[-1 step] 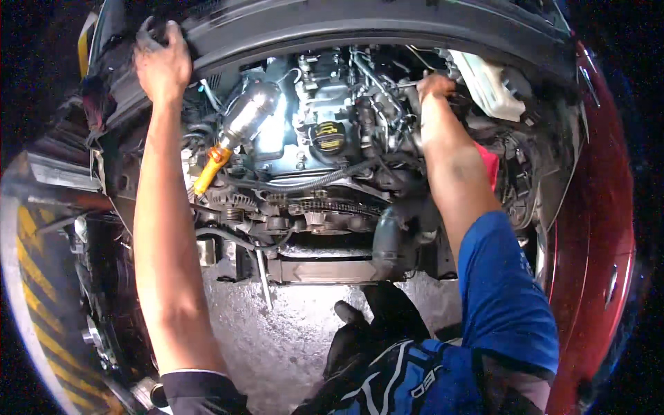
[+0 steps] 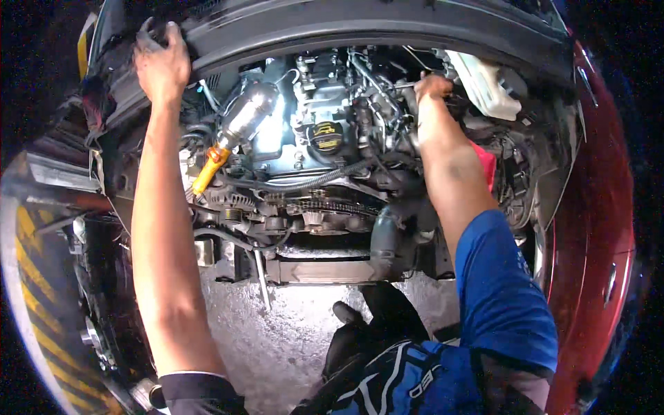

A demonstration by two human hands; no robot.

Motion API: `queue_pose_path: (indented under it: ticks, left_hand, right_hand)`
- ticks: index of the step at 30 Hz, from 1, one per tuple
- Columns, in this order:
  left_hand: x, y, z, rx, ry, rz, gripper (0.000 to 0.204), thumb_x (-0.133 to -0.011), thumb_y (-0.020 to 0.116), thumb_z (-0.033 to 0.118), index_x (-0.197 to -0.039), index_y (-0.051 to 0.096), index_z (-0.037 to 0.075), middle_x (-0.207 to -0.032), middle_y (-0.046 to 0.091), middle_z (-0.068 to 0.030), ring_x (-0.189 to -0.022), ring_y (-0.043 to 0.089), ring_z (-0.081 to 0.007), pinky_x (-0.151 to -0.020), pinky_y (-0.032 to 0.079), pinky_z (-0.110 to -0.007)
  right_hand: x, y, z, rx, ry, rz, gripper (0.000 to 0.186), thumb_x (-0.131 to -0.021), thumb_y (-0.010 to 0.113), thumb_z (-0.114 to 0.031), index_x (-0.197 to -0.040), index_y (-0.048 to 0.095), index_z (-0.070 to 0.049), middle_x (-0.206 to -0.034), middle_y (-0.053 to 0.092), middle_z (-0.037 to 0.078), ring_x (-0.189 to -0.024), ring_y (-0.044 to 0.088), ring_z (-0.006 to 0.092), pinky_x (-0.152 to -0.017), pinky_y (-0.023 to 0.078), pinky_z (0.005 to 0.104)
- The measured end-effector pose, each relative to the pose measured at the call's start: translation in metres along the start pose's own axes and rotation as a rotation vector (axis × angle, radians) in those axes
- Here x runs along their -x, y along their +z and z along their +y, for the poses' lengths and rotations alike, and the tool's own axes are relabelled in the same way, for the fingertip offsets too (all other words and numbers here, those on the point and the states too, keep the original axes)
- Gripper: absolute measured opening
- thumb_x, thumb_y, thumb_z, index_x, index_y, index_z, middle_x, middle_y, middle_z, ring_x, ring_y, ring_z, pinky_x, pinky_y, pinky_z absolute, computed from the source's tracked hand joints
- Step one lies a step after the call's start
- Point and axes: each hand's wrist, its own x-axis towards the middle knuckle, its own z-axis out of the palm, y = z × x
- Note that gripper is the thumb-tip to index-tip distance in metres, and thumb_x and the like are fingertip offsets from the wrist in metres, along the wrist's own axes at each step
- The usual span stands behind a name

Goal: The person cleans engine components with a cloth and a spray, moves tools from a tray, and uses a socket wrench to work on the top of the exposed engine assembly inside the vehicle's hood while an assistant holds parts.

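My left hand (image 2: 162, 62) rests with spread fingers on the dark panel edge (image 2: 207, 59) at the far left of the engine bay. My right hand (image 2: 434, 88) reaches deep into the far right of the bay, its fingers curled around the end of a thin metal rod (image 2: 404, 86). The rod's full shape is hidden, so I cannot tell which tool or part it is. Between my arms lies the engine, with its black oil filler cap (image 2: 326, 137). A lit work lamp (image 2: 247, 114) with an orange handle lies tilted on the engine's left side.
A whitish plastic reservoir (image 2: 484, 86) stands right of my right hand. A red cloth-like piece (image 2: 486, 166) shows behind my right forearm. A corrugated hose (image 2: 311, 181) crosses the engine front. A red car body panel (image 2: 595, 228) is at right, a yellow-striped surface (image 2: 41, 297) at left.
The view has shifted very slightly. Both hands keep their places, and nothing has visibly been taken hold of or let go.
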Motion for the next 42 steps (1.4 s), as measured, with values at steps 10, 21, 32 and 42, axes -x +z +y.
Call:
queue_pose_path:
  ticks: [10, 21, 32, 42]
  left_hand:
    - [-0.002, 0.001, 0.0, 0.018, -0.013, -0.034, 0.059, -0.088, 0.053, 0.046, -0.133, 0.047, 0.008, -0.125, 0.055, -0.0261, -0.117, 0.052, -0.0404, -0.101, 0.039, -0.045]
    - [-0.007, -0.001, -0.001, 0.041, 0.031, -0.008, 0.061, -0.088, 0.055, 0.045, -0.134, 0.047, 0.006, -0.128, 0.053, -0.0263, -0.12, 0.05, -0.04, -0.102, 0.038, -0.045]
    - [-0.004, 0.009, -0.007, -0.057, 0.041, 0.022, 0.063, -0.087, 0.055, 0.045, -0.131, 0.05, 0.0, -0.125, 0.056, -0.0277, -0.118, 0.052, -0.0413, -0.102, 0.039, -0.045]
    - [-0.009, 0.012, -0.016, -0.16, 0.144, -0.043, 0.062, -0.089, 0.052, 0.049, -0.133, 0.047, 0.005, -0.128, 0.054, -0.0253, -0.121, 0.047, -0.04, -0.104, 0.035, -0.045]
  right_hand:
    - [0.015, 0.009, 0.01, -0.192, 0.088, 0.182, 0.033, -0.093, 0.051, -0.04, -0.109, 0.072, -0.021, -0.12, 0.065, 0.0, -0.112, 0.06, 0.0209, -0.081, 0.048, 0.0497]
    - [-0.057, 0.046, -0.01, -0.149, -0.01, 0.36, 0.021, -0.086, 0.062, -0.035, -0.095, 0.076, -0.022, -0.103, 0.07, 0.002, -0.1, 0.061, 0.0208, -0.075, 0.047, 0.058]
    - [-0.04, 0.026, -0.003, -0.018, -0.24, 0.134, 0.038, -0.095, 0.046, -0.035, -0.123, 0.064, -0.016, -0.13, 0.06, 0.009, -0.121, 0.055, 0.0326, -0.086, 0.046, 0.0614]
    - [-0.179, 0.101, -0.033, -2.382, 0.136, -0.051, 0.036, -0.094, 0.047, -0.038, -0.09, 0.062, -0.005, -0.084, 0.064, 0.011, -0.074, 0.063, 0.0301, -0.073, 0.056, 0.0442]
